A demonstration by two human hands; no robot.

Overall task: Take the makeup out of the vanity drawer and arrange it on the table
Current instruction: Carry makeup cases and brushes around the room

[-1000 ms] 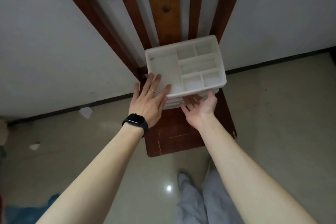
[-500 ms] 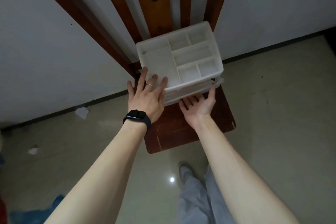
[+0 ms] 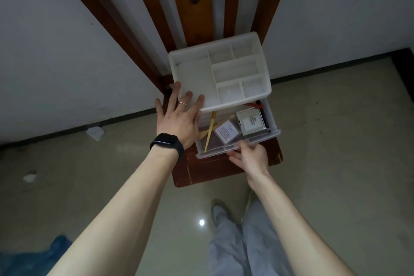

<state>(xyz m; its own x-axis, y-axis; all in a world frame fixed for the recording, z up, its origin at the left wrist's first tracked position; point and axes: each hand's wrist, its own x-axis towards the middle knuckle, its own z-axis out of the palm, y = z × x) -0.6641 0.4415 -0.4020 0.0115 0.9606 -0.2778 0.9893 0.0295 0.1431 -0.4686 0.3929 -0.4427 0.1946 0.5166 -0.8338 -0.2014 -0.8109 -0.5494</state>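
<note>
Gripping the clear drawer (image 3: 212,152) by its front lip with the right hand (image 3: 251,157), fingers curled round it, left hand (image 3: 177,119) flat, fingers spread on the white organizer (image 3: 195,74) mid-frame, little boxes (image 3: 252,122) sitting in the open drawer

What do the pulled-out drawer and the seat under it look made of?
The clear pulled-out drawer looks like glossy transparent plastic: the seat shows through its floor. The red-brown chair seat looks like varnished wood, with pale scuffs at its edges.
</note>
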